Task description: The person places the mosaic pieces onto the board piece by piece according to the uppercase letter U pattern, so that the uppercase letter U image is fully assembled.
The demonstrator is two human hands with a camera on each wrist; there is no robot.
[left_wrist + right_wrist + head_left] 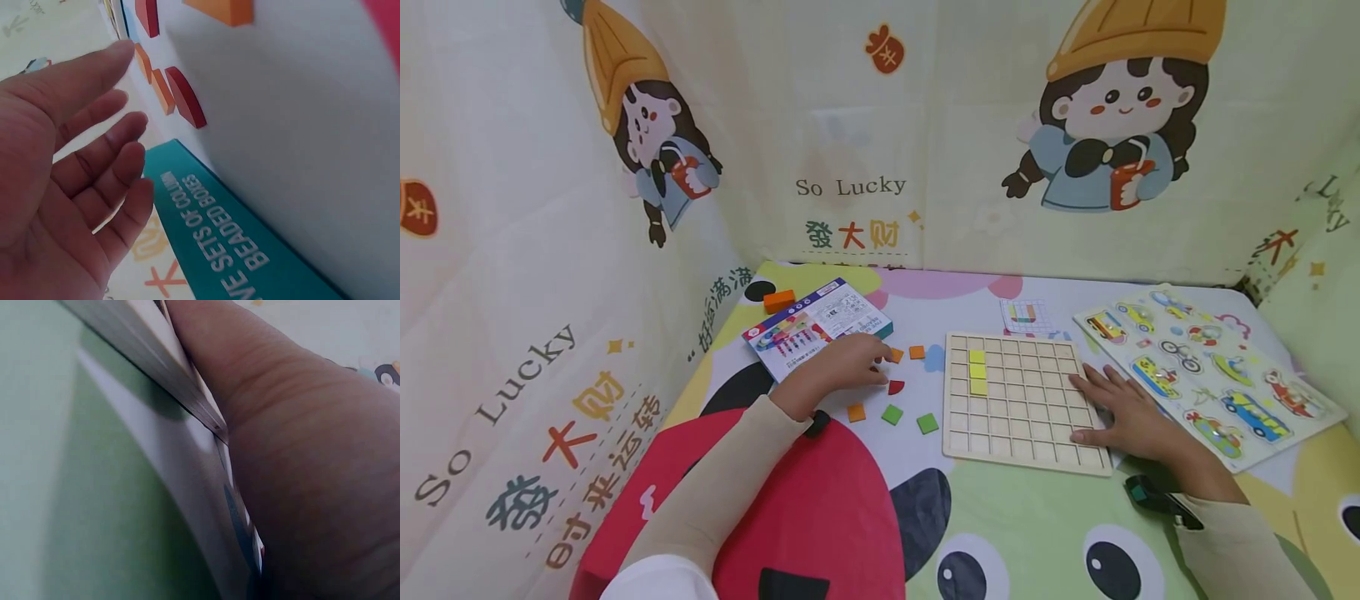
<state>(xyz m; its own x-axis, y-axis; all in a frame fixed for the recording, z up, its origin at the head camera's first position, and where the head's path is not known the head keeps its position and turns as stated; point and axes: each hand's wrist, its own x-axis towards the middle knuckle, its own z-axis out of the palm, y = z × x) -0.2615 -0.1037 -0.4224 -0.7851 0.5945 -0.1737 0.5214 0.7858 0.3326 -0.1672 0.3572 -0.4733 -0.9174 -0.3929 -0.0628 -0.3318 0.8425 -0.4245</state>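
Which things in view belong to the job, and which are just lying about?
Likely in the job:
wooden grid board, touched by the right hand
yellow tiles, in the board
loose green tiles, orange tiles and red tiles, near the left hand
perhaps the grid card

Probably just lying about:
printed box
orange block
vehicle picture board
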